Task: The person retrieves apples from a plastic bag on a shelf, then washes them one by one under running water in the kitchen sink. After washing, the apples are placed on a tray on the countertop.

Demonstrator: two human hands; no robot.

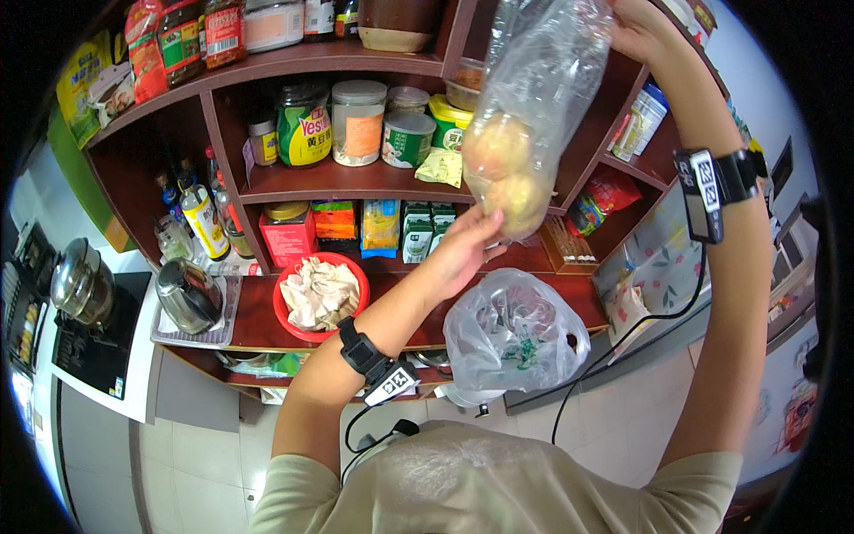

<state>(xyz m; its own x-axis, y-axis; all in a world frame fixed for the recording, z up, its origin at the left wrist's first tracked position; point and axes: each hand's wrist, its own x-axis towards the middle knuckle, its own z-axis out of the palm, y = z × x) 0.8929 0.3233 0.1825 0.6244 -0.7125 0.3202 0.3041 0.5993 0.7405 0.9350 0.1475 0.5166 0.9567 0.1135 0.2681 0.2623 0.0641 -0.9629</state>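
A clear plastic bag with round yellow-red fruits at its bottom hangs before the shelves at the upper right. My right hand is raised at the top edge and grips the bag's upper part; its fingers are partly hidden. My left hand is under the bag's lower end, its thumb and fingers against the plastic beside the lowest fruit; whether it grips the plastic is not clear. Below it, a whitish plastic bag with dark and green contents sits at the counter's edge.
A red plastic basin holding cream cloth stands on the dark red counter. An electric kettle sits on a tray at the left, beside a stove with a pot. Jars and packets fill the wooden shelves. Cables hang from both forearms.
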